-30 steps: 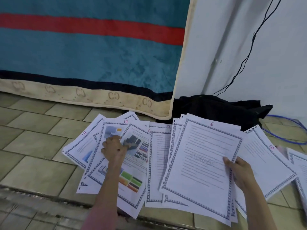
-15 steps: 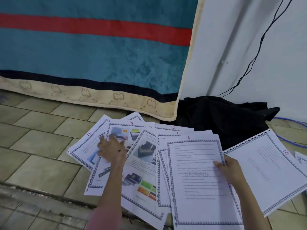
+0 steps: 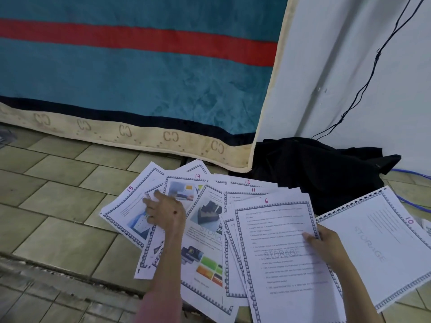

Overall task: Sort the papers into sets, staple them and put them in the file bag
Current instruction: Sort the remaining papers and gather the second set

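Numbered printed pages with patterned borders lie fanned out on the tiled floor. My right hand [image 3: 326,245] grips a stack of sheets by its right edge, and page 6 [image 3: 279,248] is on top. My left hand [image 3: 164,212] rests fingers-down on the loose pages at the left, touching page 15 [image 3: 127,210] beside page 14 [image 3: 186,190]. A colour-picture page [image 3: 205,250] lies between my arms. Pages 11 and 12 [image 3: 249,186] peek out behind the stack. Page 10 [image 3: 382,248] lies alone at the right. I see neither a stapler nor a file bag.
A teal mattress with a red stripe [image 3: 130,73] leans upright behind the papers. A black cloth heap [image 3: 321,173] lies against the white wall, with a black cable [image 3: 363,89] above it and a blue cable [image 3: 410,201] on the floor at the right.
My left hand slid left from the picture page to pages 14 and 15. The held stack with page 6 turned more upright and came nearer; page 10 now lies uncovered at the right.
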A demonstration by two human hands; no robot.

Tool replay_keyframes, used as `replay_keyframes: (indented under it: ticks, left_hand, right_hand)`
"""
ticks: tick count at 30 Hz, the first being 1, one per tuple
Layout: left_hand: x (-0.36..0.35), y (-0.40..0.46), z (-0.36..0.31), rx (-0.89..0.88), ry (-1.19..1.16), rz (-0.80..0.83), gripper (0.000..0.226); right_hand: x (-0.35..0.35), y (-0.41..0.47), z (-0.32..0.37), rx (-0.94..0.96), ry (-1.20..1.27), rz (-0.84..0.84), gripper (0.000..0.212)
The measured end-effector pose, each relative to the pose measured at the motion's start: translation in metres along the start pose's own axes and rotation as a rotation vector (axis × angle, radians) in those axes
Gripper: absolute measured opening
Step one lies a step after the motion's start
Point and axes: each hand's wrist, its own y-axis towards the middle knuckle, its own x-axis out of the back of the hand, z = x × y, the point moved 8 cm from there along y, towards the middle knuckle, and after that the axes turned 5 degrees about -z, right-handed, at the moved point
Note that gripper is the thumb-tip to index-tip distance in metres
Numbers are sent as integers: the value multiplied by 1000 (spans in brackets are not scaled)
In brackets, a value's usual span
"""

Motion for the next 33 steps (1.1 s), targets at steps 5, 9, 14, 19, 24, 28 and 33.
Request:
replay_keyframes:
  ticks: [5,9,14,19,24,28,33]
  left_hand:
    - [5,22,15,202,-166,57,49]
    - [-2,20,-6,28,-154,171,27]
    - [-7,3,-14,113,-362,230,37]
    - [-1,10,-17,113,-476,267,31]
    - [10,29,11,274,-920,272,12]
    - [27,36,30,260,-1059,126,14]
    - [29,45,43,307,-1057,84,21]
  right_hand:
    - [-1,1,0,-19,29,15,14]
    - [-2,2,1,-26,35,20,13]
    - [-1,0,1,-39,41,25,13]
    - [0,-2,1,-64,70,25,13]
    - [1,-2,-1,-78,85,17,15]
    - [1,-3,0,-91,116,14,14]
    - [-1,-2,2,-78,124,15,14]
